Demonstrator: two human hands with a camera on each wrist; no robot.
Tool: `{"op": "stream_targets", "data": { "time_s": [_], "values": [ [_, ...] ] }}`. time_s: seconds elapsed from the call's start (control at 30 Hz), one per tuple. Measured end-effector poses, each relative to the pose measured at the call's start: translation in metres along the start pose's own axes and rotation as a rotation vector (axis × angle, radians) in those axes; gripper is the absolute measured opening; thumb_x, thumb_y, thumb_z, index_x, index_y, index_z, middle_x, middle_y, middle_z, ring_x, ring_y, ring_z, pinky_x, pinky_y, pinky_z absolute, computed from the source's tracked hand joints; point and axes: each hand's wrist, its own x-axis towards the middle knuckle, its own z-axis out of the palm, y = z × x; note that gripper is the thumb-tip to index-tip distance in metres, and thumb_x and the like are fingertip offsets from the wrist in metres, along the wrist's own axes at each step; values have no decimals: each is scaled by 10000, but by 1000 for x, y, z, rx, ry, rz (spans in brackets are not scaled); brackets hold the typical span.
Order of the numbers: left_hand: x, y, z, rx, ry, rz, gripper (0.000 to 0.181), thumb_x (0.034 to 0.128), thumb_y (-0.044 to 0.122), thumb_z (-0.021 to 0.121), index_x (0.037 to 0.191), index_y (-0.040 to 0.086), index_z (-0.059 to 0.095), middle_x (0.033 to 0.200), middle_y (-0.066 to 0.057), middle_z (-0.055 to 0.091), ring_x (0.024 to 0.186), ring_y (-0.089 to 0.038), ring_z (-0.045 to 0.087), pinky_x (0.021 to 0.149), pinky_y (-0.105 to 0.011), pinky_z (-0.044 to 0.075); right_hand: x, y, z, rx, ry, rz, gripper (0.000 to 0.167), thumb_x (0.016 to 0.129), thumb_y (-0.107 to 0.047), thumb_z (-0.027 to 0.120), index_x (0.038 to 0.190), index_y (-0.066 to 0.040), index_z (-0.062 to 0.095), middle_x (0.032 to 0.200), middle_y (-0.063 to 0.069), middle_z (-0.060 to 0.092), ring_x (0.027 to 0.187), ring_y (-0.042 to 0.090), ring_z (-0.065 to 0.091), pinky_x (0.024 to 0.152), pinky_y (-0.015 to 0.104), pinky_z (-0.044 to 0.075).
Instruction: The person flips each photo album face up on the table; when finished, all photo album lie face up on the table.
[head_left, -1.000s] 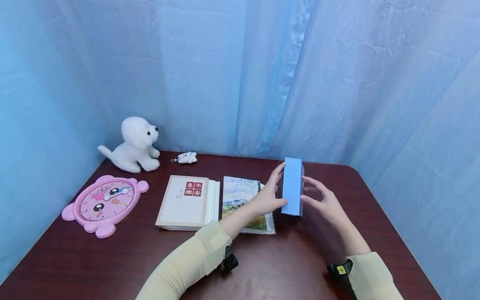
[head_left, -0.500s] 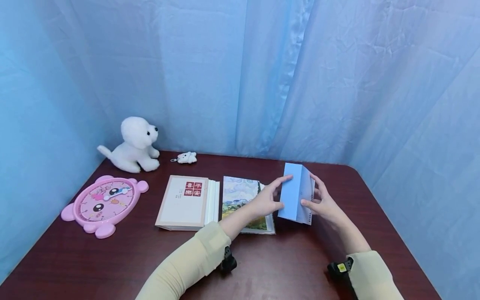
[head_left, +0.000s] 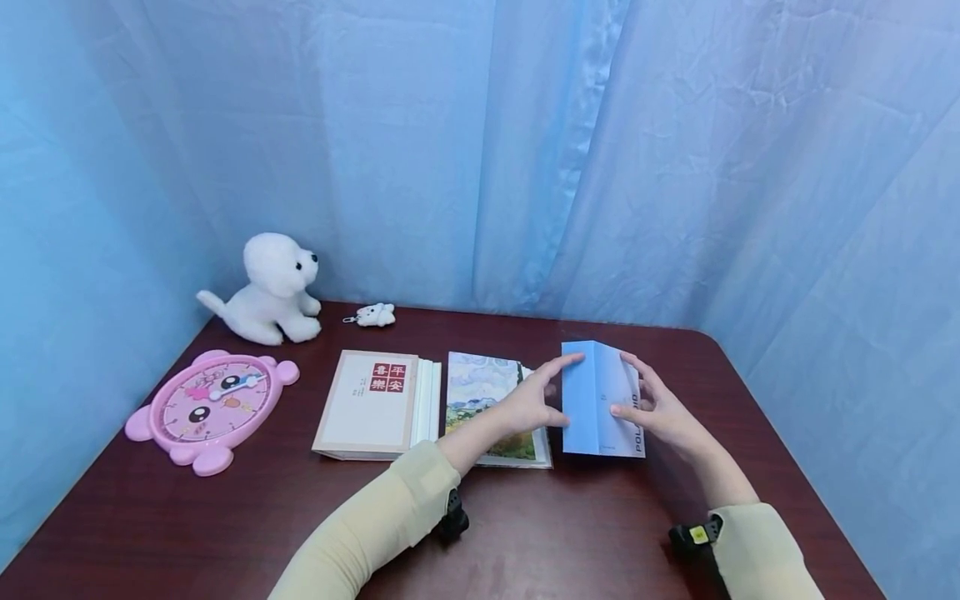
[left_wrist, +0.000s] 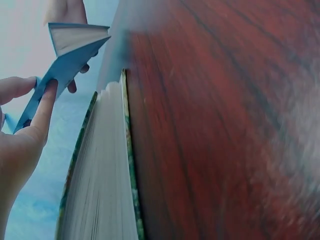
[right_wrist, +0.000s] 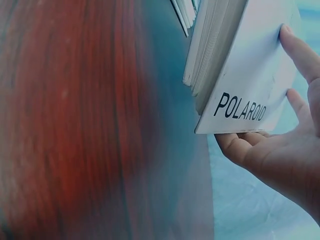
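Observation:
A blue-and-white photo album, lettered POLAROID, is held tilted between both hands on the right of the table. My left hand grips its blue spine side, fingers at the upper part and thumb lower down. My right hand holds the opposite side, thumb on the front cover and fingers round the edge. In the right wrist view the album cover faces the palm, and its page edges show. Left of it lies an album with a landscape painting cover, partly hidden by my left forearm.
A white album with red Chinese characters lies left of the painted one. Farther left are a pink bear-shaped clock, a white plush dog and a small white plush keychain. Blue curtains hang behind the table.
The POLAROID album has turned from showing mostly its spine to showing its front cover, and has come lower. My right hand has moved slightly right with it.

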Motion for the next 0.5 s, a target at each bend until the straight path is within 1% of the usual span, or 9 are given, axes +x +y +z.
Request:
{"op": "stream_targets", "data": {
  "time_s": [0.13, 0.27, 0.37, 0.5],
  "values": [
    [2, 0, -2, 40, 8, -8, 883, 774, -79, 695, 1472, 295, 301, 1471, -97, 275, 1133, -273, 563, 777, -263, 523, -3, 0, -2, 4, -9, 14, 860, 888, -200, 666, 1517, -326, 93, 1393, 260, 316, 1177, 446, 476, 783, 403, 513],
    [4, 1, -4, 99, 8, -28, 859, 788, -21, 716, 1470, 300, 305, 1454, -97, 307, 1052, -224, 590, 759, -258, 526, -6, -1, -5, 6, -8, 23, 861, 884, -193, 671, 1521, -302, 101, 1410, 261, 325, 1189, 437, 473, 768, 376, 525],
    [6, 0, -6, 157, 4, -37, 853, 795, 34, 731, 1473, 312, 295, 1446, -99, 325, 1047, -198, 584, 760, -249, 517, -6, -1, -8, 14, -16, 19, 870, 879, -181, 676, 1523, -280, 99, 1401, 268, 350, 1154, 387, 515, 761, 370, 531],
    [8, -2, -9, 246, -15, -27, 845, 801, 72, 737, 1480, 292, 285, 1391, -109, 382, 1056, -196, 584, 780, -245, 502, -6, 4, -13, 30, -39, 21, 871, 872, -160, 682, 1524, -270, 114, 1359, 288, 389, 1082, 273, 579, 749, 385, 537]
  ]
}}
